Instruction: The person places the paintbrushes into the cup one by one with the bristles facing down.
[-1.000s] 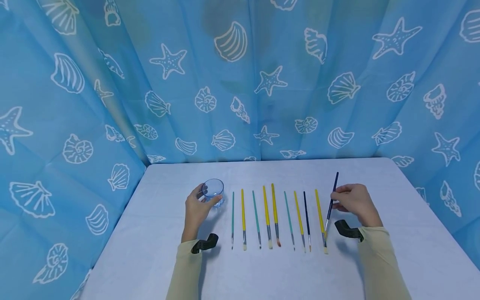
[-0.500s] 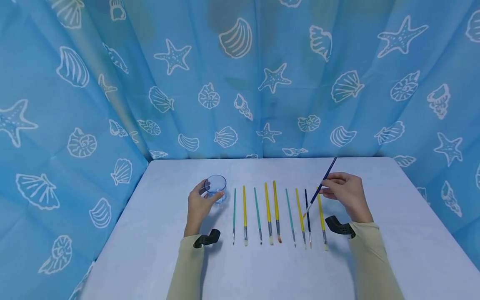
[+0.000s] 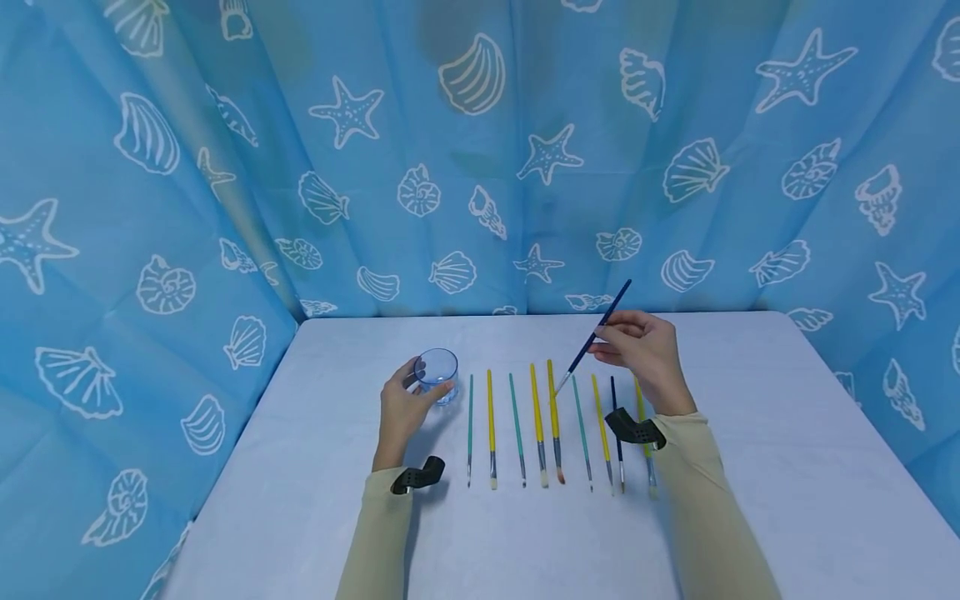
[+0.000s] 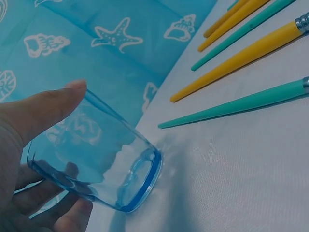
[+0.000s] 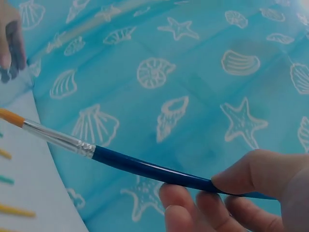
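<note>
Right hand (image 3: 647, 354) pinches the dark blue brush (image 3: 592, 337) mid-handle in its fingers (image 5: 193, 203), lifted over the row (image 3: 551, 425), bristles tilted toward the cup (image 3: 437, 372). Left hand (image 3: 401, 412) curls round the cup, which stands on the surface (image 3: 750, 467). Best to keep the cup steady and lead with the bristle end, low and clear of the rim.

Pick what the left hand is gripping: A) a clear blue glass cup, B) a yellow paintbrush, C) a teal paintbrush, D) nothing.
A: the left hand curls its fingers around the clear blue glass cup, beside the row of paintbrushes on the table.
</note>
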A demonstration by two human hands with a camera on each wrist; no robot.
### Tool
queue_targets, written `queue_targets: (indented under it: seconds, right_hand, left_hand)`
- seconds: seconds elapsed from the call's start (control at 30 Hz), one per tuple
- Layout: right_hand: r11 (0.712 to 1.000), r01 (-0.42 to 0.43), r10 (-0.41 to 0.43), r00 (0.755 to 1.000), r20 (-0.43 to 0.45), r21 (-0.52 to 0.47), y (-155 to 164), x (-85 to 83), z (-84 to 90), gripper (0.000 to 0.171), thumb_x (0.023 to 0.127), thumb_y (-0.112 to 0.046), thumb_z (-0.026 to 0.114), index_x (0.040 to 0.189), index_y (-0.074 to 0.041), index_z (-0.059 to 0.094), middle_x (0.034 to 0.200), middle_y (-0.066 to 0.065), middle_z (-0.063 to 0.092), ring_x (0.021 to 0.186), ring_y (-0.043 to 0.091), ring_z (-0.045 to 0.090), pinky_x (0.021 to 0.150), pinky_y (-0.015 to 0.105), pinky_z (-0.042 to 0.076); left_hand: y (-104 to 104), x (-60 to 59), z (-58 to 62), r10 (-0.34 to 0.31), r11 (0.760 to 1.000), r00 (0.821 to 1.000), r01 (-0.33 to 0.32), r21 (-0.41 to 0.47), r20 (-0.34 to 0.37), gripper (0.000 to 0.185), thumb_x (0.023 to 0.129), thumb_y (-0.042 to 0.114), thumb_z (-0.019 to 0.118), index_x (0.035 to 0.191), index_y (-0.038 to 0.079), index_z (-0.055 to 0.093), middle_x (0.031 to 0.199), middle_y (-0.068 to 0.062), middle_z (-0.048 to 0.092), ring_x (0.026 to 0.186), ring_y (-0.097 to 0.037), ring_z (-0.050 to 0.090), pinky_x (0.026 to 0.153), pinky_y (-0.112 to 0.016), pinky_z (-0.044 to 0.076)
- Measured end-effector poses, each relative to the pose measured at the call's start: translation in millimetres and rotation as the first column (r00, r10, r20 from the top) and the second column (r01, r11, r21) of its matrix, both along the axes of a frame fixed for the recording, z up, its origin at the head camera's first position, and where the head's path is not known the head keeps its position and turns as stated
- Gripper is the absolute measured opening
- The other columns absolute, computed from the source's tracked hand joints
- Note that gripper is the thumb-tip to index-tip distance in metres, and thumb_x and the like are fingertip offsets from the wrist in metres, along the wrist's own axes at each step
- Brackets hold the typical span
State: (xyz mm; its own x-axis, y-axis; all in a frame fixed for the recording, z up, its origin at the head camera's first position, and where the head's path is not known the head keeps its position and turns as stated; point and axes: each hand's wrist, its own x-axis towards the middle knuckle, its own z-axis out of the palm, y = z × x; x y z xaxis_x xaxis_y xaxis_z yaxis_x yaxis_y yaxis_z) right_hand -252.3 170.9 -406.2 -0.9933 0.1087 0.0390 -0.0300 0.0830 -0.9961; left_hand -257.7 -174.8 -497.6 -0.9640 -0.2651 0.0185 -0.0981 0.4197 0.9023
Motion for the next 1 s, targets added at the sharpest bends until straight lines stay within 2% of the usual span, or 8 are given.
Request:
queue_targets:
  seconds: [0.27, 0.6, 1.0]
  right_hand:
    - [0.995, -0.045, 0.040, 0.997, -0.063, -0.085, -25.6, -11.9, 4.3, 0.024, 0.098, -0.011, 0.069, 0.116, 0.001, 0.059, 0.088, -0.004, 0.073, 0.075, 0.011, 0.079, 0.077, 0.028, 0.067]
    - [0.990, -0.065, 0.052, 0.993, -0.108, -0.122, -57.6, -22.4, 11.6, 0.028, 0.097, -0.009, 0.070, 0.119, 0.005, 0.059, 0.091, 0.004, 0.070, 0.074, 0.011, 0.078, 0.077, 0.029, 0.067]
    - [0.985, -0.095, 0.073, 0.985, -0.153, -0.140, -98.2, -34.0, 11.7, 0.022, 0.095, -0.005, 0.070, 0.114, 0.003, 0.062, 0.096, 0.008, 0.066, 0.075, 0.011, 0.078, 0.077, 0.029, 0.067]
  left_hand:
    - [-1.0, 1.4, -1.6, -0.033, 0.999, 0.999, 0.034, 0.013, -0.029, 0.088, 0.081, 0.031, 0.089, 0.154, 0.005, 0.047, 0.155, -0.018, 0.053, 0.144, -0.037, 0.052, 0.117, -0.046, 0.050]
    - [-1.3, -1.6, -3.2, -0.030, 1.000, 0.999, 0.030, 0.002, -0.018, 0.089, 0.081, 0.033, 0.089, 0.154, 0.007, 0.047, 0.156, -0.018, 0.052, 0.143, -0.037, 0.052, 0.116, -0.046, 0.051]
    - [0.0, -1.4, -2.4, -0.011, 1.000, 1.000, 0.011, -0.009, -0.014, 0.087, 0.080, 0.032, 0.090, 0.152, 0.005, 0.050, 0.153, -0.019, 0.055, 0.142, -0.037, 0.054, 0.115, -0.047, 0.051]
